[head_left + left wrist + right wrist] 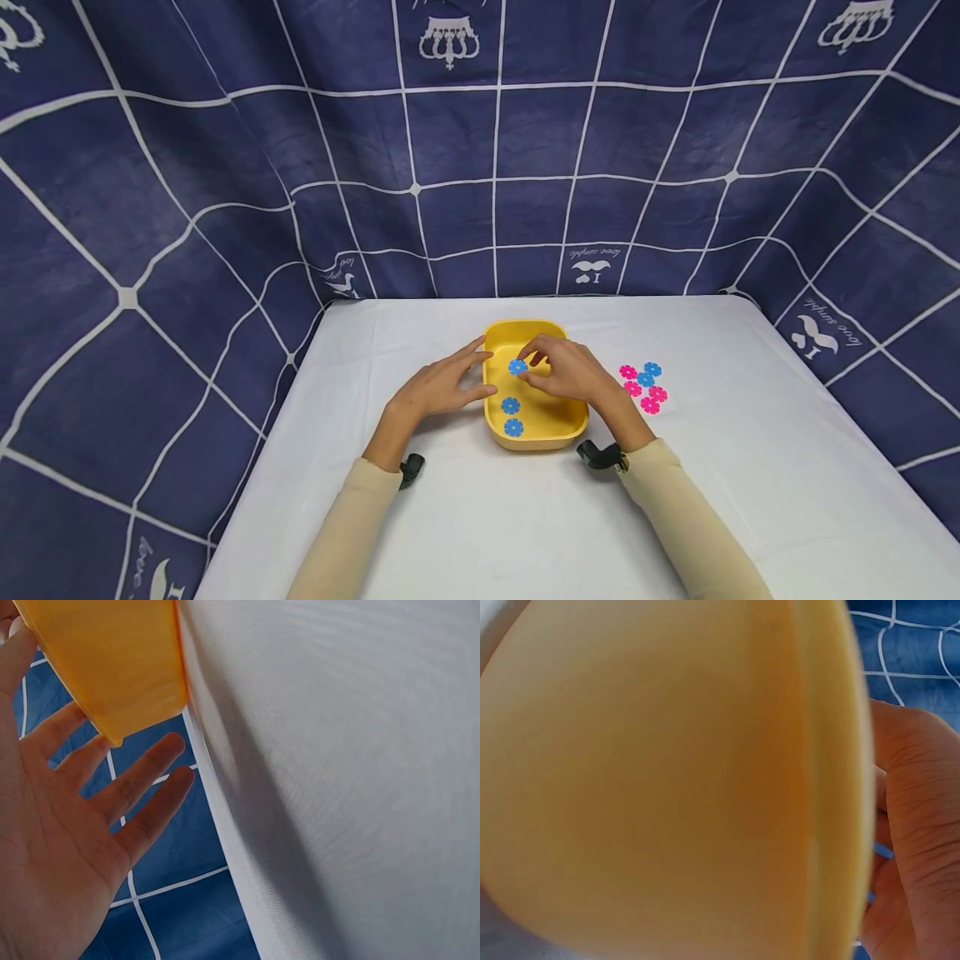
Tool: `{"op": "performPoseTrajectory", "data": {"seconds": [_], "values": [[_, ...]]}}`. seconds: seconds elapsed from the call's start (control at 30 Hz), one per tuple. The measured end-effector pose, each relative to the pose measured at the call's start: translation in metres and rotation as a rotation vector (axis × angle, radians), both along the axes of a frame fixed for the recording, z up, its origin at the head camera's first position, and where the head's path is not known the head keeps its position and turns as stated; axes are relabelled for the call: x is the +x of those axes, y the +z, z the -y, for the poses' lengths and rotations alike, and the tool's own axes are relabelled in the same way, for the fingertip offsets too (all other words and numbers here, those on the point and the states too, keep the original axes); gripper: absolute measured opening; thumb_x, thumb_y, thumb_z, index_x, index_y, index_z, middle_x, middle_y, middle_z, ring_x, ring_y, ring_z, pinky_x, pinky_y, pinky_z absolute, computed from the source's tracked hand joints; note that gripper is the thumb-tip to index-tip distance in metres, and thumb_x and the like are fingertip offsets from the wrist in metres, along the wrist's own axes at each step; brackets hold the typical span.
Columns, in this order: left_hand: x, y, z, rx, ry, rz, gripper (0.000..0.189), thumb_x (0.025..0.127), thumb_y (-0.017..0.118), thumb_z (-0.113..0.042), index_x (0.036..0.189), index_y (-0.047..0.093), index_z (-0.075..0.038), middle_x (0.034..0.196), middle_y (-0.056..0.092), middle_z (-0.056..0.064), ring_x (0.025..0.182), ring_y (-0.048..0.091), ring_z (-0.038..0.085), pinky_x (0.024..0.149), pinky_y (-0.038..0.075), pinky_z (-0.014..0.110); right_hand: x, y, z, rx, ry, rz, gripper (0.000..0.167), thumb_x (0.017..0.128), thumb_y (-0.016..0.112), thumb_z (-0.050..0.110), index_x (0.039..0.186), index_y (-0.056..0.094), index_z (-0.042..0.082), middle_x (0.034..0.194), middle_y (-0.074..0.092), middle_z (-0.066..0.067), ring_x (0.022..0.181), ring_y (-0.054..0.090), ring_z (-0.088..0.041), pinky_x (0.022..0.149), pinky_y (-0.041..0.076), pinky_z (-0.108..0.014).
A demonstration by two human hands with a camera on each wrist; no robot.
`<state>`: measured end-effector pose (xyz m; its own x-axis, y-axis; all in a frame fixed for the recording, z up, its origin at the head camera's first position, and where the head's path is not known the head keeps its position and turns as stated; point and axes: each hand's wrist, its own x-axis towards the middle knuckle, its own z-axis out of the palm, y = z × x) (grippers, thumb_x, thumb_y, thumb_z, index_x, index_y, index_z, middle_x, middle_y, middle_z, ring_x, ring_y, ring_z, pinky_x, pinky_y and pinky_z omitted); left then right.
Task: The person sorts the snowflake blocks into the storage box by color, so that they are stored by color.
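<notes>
A yellow plastic tub (525, 437) stands on the white-covered table. Along its left side spreads my left hand (442, 385), thumb and fingertips at the rim; the left wrist view shows those fingers (154, 761) nearly straight beside the tub wall. My right hand (566, 367) reaches in over the right rim, with thumb and forefinger pinching a blue notched disc (517, 367). Two more blue notched discs (511, 406) lie inside, near the front left corner. In the right wrist view the tub wall (652, 787) hides most of that hand, and bits of blue show behind its thumb (926, 810).
Right of the tub lies a loose group of pink notched discs (650, 406) and blue ones (652, 369) on the white cloth (480, 517). A dark blue curtain (450, 142) with white lines hangs behind the table and along both sides.
</notes>
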<state>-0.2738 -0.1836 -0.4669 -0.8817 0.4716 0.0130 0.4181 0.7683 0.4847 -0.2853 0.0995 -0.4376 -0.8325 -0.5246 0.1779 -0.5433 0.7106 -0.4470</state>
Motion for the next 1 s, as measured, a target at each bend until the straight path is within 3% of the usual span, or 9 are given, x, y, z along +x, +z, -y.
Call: {"op": "performPoseTrajectory", "data": {"seconds": [0.4, 1.0], "values": [[-0.001, 0.000, 0.000, 0.007, -0.001, 0.007, 0.074, 0.100, 0.065, -0.066, 0.164, 0.048, -0.033, 0.178, 0.018, -0.018, 0.155, 0.044, 0.026, 0.119, 0.043, 0.059, -0.004, -0.006, 0.007, 0.008, 0.010, 0.011, 0.032, 0.092, 0.084, 0.034, 0.118, 0.078, 0.016, 0.113, 0.076, -0.001, 0.102, 0.073, -0.020, 0.086, 0.063, -0.042], [0.000, 0.001, 0.000, 0.000, -0.003, -0.004, 0.077, 0.098, 0.064, -0.071, 0.164, 0.048, -0.033, 0.178, 0.017, -0.019, 0.154, 0.046, 0.026, 0.118, 0.045, 0.058, -0.008, -0.023, 0.019, 0.082, -0.021, 0.106, 0.037, 0.092, 0.085, 0.037, 0.121, 0.076, 0.016, 0.114, 0.076, 0.000, 0.106, 0.071, -0.020, 0.094, 0.061, -0.042]]}}
